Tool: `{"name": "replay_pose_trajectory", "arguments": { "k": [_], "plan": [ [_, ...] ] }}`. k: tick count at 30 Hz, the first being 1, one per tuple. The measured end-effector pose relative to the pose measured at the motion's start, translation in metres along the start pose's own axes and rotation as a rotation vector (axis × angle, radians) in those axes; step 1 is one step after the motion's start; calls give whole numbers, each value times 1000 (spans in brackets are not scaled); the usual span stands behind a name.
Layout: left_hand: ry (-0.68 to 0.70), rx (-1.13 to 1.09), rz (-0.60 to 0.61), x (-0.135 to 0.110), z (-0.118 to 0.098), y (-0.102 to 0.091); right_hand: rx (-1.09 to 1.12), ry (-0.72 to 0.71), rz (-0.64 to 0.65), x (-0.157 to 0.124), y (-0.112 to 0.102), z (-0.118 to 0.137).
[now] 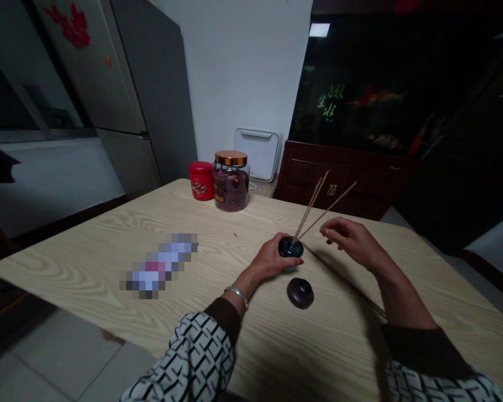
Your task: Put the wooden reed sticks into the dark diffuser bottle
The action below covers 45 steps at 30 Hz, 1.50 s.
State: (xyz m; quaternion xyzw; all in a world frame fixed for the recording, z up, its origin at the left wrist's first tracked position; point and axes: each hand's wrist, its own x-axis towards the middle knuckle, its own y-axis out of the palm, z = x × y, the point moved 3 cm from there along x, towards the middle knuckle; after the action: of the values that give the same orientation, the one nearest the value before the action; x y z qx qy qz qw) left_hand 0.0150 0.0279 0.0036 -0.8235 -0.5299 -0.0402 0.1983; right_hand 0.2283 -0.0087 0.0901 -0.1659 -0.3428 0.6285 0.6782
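In left hand (272,258), reed diffuser (290,247)

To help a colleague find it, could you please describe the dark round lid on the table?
On the light wood-grain table, the person's left hand grips a small dark pot with thin sticks standing in it. Just nearer the person lies a dark round lid, which, unlike the pot, sits alone on the wood, untouched by either hand.

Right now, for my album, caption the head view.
Left hand holds a dark pot of thin sticks; right hand hovers beside them.
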Motion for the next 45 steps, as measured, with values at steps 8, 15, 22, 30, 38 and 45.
{"name": "replay_pose_trajectory", "arguments": {
  "k": [8,15,22,30,38,45],
  "plan": [
    [8,9,-8,-1,-2,-2,-696,253,319,-5,20,-71],
    [3,5,-2,-1,0,0,-608,256,336,-3,27,-80],
    [7,3,-4,1,2,0,-530,236,299,-1,27,-78],
    [-1,-9,-5,1,1,-1,51,62,61,-5,-30,-16],
    [-1,-19,-12,-1,-1,-1,770,-82,-629,-15,-47,39],
    [-5,15,-8,0,0,-1,644,-184,-646,-10,-19,45]
  ]
}}
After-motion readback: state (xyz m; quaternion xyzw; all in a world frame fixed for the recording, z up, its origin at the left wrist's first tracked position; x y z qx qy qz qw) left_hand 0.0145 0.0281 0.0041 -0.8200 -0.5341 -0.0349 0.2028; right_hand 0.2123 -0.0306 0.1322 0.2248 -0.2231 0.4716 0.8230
